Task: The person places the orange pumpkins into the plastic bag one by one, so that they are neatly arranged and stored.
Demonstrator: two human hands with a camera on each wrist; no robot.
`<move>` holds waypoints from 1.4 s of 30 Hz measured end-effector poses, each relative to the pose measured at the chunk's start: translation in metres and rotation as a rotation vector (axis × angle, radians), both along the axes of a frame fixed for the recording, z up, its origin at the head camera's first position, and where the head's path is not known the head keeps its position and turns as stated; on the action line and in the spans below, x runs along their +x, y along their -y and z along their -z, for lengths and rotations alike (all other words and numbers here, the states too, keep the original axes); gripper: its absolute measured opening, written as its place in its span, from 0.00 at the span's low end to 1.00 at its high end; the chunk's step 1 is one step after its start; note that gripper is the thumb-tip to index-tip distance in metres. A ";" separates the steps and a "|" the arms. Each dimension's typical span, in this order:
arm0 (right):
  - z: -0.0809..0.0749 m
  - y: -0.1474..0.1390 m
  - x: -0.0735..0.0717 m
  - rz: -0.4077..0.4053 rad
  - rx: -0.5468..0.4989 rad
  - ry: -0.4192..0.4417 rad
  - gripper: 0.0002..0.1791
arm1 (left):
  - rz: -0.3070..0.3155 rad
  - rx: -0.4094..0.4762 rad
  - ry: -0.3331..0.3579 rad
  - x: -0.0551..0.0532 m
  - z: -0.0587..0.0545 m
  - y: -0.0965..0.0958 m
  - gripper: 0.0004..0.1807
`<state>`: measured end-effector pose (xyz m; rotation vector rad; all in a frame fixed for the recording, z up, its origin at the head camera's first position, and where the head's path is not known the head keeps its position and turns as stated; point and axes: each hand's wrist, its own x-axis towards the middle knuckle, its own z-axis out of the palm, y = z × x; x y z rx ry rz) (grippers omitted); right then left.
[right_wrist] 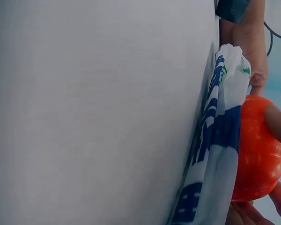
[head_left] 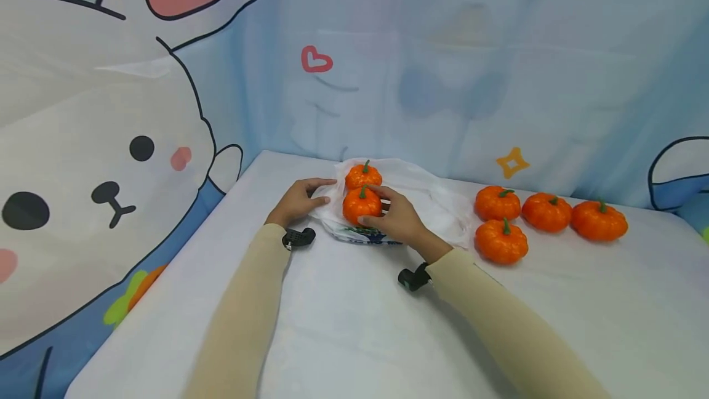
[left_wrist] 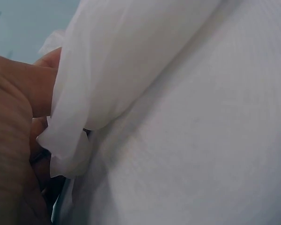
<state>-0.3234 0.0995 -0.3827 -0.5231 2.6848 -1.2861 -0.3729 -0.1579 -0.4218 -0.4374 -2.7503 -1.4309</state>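
Observation:
At the far side of the table, a small orange toy pumpkin (head_left: 361, 205) with a green stem is in my right hand (head_left: 400, 217), thumb on its near side and fingers on its far side. The right wrist view shows this pumpkin (right_wrist: 257, 154) beside the bag's blue-printed edge. Just behind it a second pumpkin (head_left: 362, 176) sits on the white plastic bag (head_left: 426, 202). My left hand (head_left: 299, 202) holds the bag's left edge. Thin film (left_wrist: 98, 70) covers its fingertips in the left wrist view.
Several more pumpkins sit to the right of the bag, one pumpkin (head_left: 501, 242) in front and a row behind, ending with the rightmost pumpkin (head_left: 599, 221). A white cloth covers the table (head_left: 354, 325). Behind it hangs a printed curtain (head_left: 443, 79).

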 end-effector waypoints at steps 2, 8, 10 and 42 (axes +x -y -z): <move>-0.002 0.001 -0.001 -0.023 0.003 0.007 0.43 | 0.001 -0.003 -0.004 0.001 -0.002 -0.004 0.23; -0.008 0.002 0.002 -0.060 0.050 0.055 0.44 | 0.001 -0.034 0.002 0.003 -0.007 -0.012 0.23; -0.009 0.000 0.002 -0.056 0.052 0.070 0.45 | -0.006 -0.046 0.004 0.004 -0.008 -0.013 0.23; -0.085 -0.181 0.108 0.224 0.078 -0.376 0.18 | -0.011 -0.054 0.017 0.006 -0.005 -0.003 0.23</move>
